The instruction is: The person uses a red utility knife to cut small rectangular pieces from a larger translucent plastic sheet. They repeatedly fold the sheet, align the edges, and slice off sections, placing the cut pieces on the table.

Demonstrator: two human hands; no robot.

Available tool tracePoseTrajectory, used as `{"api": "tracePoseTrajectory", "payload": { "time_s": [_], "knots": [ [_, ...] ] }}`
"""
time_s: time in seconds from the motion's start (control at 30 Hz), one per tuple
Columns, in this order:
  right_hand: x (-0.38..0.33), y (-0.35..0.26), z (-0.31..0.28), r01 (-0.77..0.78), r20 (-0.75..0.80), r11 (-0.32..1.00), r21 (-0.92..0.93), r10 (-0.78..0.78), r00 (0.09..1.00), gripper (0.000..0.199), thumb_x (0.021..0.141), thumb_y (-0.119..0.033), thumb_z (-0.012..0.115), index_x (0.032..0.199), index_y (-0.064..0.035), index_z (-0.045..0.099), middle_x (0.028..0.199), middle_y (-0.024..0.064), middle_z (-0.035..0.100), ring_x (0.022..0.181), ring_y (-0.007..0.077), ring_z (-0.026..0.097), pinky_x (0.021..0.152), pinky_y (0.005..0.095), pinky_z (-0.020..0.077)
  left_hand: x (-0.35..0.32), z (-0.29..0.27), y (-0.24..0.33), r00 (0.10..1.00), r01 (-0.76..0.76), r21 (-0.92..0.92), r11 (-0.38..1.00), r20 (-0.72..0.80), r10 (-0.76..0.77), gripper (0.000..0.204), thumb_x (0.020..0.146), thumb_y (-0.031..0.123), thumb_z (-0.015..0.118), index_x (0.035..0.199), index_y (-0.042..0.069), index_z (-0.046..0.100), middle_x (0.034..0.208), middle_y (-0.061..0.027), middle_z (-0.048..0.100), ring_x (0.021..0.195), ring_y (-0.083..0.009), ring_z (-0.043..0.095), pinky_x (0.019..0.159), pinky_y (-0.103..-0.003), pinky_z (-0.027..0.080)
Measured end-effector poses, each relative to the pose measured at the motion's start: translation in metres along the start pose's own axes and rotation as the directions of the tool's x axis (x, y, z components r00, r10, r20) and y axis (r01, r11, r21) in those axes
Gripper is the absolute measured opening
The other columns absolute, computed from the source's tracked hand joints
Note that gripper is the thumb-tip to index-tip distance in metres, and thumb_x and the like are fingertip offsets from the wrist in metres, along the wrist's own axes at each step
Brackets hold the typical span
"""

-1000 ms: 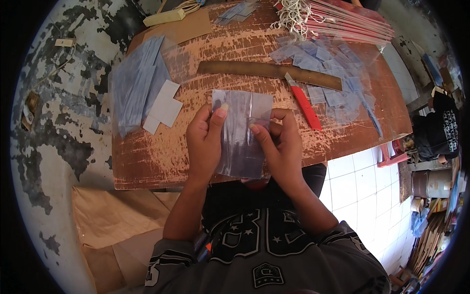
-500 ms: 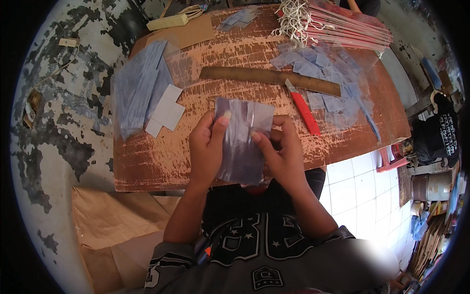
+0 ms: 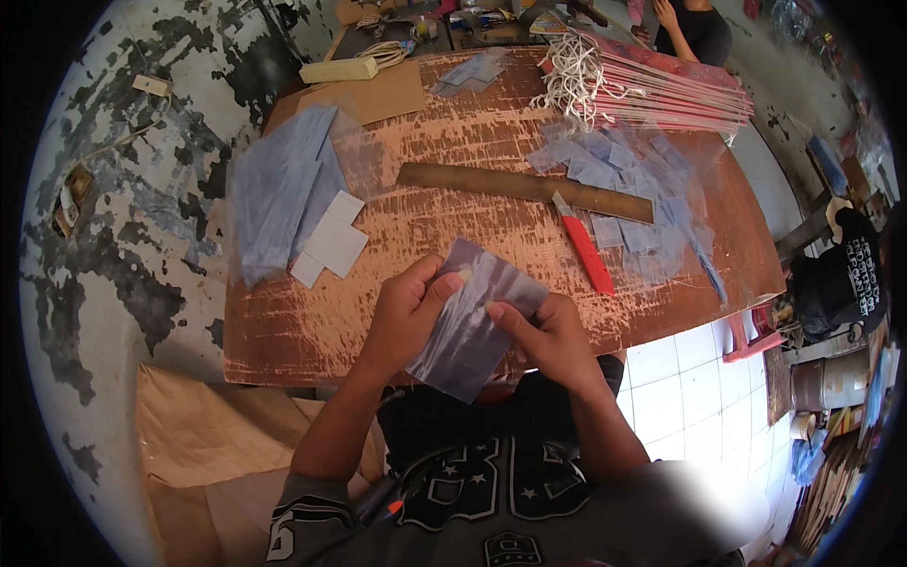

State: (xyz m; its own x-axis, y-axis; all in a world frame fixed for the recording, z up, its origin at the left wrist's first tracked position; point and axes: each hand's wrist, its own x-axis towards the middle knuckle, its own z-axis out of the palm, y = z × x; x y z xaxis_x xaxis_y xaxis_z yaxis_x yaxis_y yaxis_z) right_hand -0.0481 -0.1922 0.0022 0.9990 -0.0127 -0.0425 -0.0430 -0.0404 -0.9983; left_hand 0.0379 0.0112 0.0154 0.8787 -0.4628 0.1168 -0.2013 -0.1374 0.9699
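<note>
View: head, looking down on the worktop [image 3: 283, 350], its brown surface scratched through to a paler layer.
Plastic sheet [image 3: 482, 326]: shiny, greyish and rectangular, held slantwise in both hands around the middle of the near edge; its lowest corner reaches past that edge in view.
Left hand [image 3: 406, 310]: fingers clamped on the left side of the sheet, thumb on top, the others partly hidden.
Right hand [image 3: 556, 340]: fingers clamped on the right side, thumb laid over the upper face, the rest mostly hidden behind.
Brown strip [image 3: 510, 189]: long and flat, lying crosswise beyond the sheet, its right end among the small plastic pieces [image 3: 624, 156] spread toward the right edge.
Red cutter [image 3: 588, 253]: between the right hand and those pieces, blade toward the far edge, its tip meeting the strip in view.
Left edge: large plastic sheets [image 3: 283, 189] in a pile, with white cards [image 3: 331, 241] at its near right side.
Far left corner: brown cardboard [image 3: 392, 99], a cream block [image 3: 338, 71] and a coiled cable [image 3: 389, 52].
Far edge: a little stack of clear pieces [image 3: 470, 73], near the middle.
Far right corner: a bundle of red rods [image 3: 680, 94] with tangled white cords [image 3: 576, 80].
Beyond: another person's hand [image 3: 666, 14].
</note>
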Motion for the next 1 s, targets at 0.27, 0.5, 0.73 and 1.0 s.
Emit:
{"api": "tracePoseTrajectory", "payload": {
  "time_s": [0.27,0.5,0.73,1.0],
  "knots": [
    [0.001,0.002,0.006,0.032,-0.015,0.999,0.008,-0.032,0.999,0.032,0.102,-0.029,0.072,0.105,0.0023,0.077,0.058,-0.0015,0.061,0.052,0.0046,0.057,0.049,0.0247,0.0423,-0.001,-0.003,-0.007,0.998,0.057,-0.097,0.994,0.007,-0.057,0.029,0.109,0.027,0.06,0.095,0.002,0.059,0.077,0.0022,0.053,0.074,-0.0038,0.045,0.065,-0.026,0.042],
    [0.006,0.004,0.012,0.061,-0.082,0.998,-0.033,-0.064,0.995,0.032,0.102,-0.028,0.071,0.107,0.0034,0.076,0.059,-0.0015,0.06,0.051,0.0046,0.056,0.048,0.026,0.0422,0.008,-0.027,0.013,0.924,0.349,-0.028,0.937,0.179,-0.339,0.035,0.11,0.035,0.059,0.109,0.001,0.068,0.09,0.0017,0.064,0.079,-0.0042,0.055,0.072,-0.024,0.048],
    [0.016,0.006,0.031,0.028,-0.181,0.994,0.106,-0.008,0.983,0.032,0.104,-0.026,0.068,0.108,0.0054,0.074,0.065,-0.0005,0.062,0.051,0.0055,0.054,0.048,0.0256,0.0427,0.037,-0.038,-0.002,0.934,0.218,0.133,0.967,0.259,-0.246,0.034,0.107,0.031,0.063,0.114,-0.002,0.069,0.094,-0.0008,0.069,0.082,-0.0061,0.062,0.074,-0.025,0.052],
    [0.018,0.019,0.004,-0.094,-0.091,0.986,-0.136,0.082,0.992,0.031,0.103,-0.029,0.069,0.096,0.0013,0.074,0.068,0.0049,0.068,0.055,0.0097,0.061,0.052,0.0293,0.0471,0.072,-0.049,-0.026,0.905,-0.039,0.212,0.977,0.421,-0.055,0.039,0.106,0.036,0.063,0.096,-0.001,0.069,0.078,-0.0012,0.063,0.073,-0.0091,0.054,0.068,-0.032,0.047]
  ]
}}
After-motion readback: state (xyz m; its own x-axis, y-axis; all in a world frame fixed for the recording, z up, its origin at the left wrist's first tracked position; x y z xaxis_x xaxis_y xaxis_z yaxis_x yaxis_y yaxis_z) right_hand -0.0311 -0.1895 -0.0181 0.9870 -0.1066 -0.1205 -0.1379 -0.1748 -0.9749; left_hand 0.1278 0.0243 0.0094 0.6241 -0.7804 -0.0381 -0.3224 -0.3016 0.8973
